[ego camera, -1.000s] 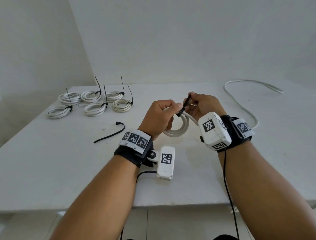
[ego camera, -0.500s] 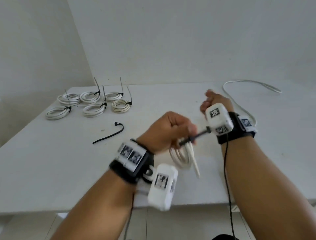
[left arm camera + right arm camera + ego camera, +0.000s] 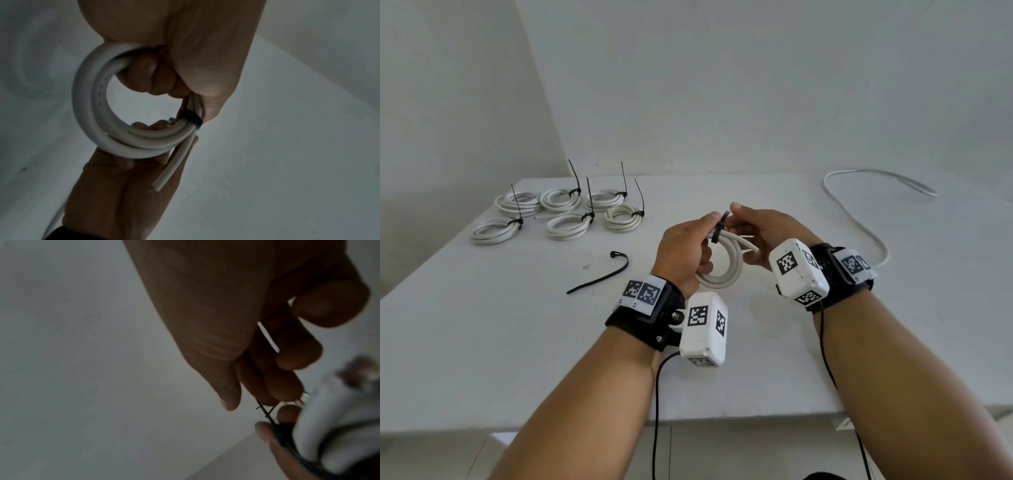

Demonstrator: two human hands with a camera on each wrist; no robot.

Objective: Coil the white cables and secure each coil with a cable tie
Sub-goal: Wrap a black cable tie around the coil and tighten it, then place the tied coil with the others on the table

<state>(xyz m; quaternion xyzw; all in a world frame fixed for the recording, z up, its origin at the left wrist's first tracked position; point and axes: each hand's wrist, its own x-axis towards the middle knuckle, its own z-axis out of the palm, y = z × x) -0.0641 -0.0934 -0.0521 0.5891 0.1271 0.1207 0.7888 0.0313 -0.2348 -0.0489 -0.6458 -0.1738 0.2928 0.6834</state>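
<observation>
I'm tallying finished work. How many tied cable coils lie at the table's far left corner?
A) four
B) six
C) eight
B: the head view shows six tied coils grouped on the table, each with a black tie tail sticking up; a seventh coil is in the hands.

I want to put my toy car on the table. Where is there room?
Bare table lies near the front edge, left of the left hand, below the loose cable tie. It is crowded at back left, by the tied coils.
</observation>
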